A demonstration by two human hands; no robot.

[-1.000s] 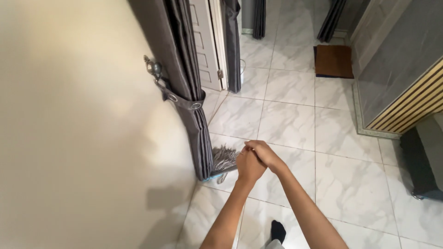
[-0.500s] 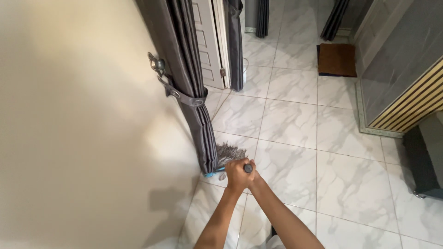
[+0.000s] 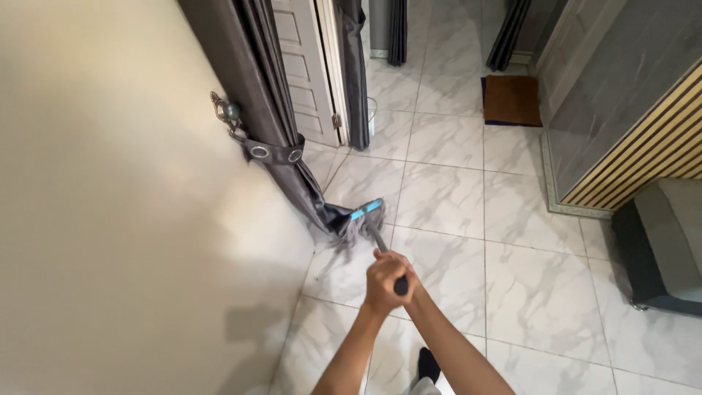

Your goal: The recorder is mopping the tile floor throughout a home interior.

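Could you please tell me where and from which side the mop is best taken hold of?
Grip the mop by its handle's upper end, from above and behind, as both hands do. The shaft slopes up toward the person while the head lies on the floor against the curtain.

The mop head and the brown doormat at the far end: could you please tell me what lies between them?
In the head view, only bare marble floor tiles lie between the mop head and the brown doormat.

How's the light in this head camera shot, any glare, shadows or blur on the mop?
Head view: a soft bright patch washes out the cream wall; a darker shadow sits low on it near the floor. Marble floor tiles are evenly lit, without hard glare. Both hands look sharp; the mop head is slightly soft.
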